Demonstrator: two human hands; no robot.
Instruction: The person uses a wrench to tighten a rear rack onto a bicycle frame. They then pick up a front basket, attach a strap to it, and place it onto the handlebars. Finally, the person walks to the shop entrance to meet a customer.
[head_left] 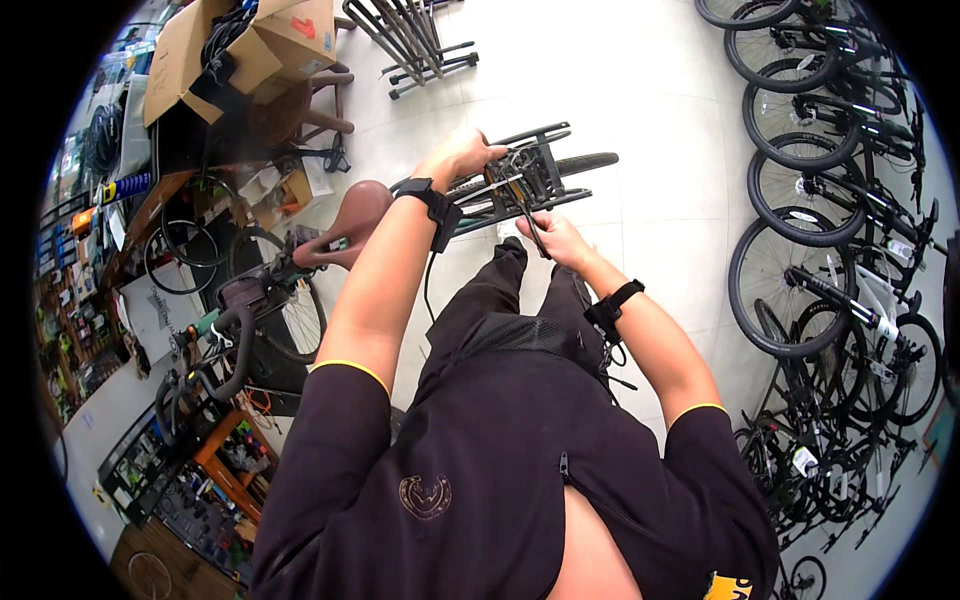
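Observation:
A bicycle with a brown saddle [362, 210] stands in front of me, its drop handlebar [240, 368] to the left. Over its rear wheel [590, 163] sits a black rear rack [545, 170]. My left hand [462, 157] is at the rack's saddle-side end, thumb stretched toward the middle; its other fingers are mostly hidden. My right hand [560, 240] is closed around a slim black bar [534, 232] that slants up to the rack's near side. Whether the bar is a tool or part of the rack I cannot tell. Black bands circle both wrists.
Several bicycles [800, 190] line the right side. At the upper left, an open cardboard box [290, 50] rests above a wooden stool [290, 115]. A black metal stand [410, 45] is on the pale floor [660, 130] ahead. Cluttered shelves [85, 330] run along the left.

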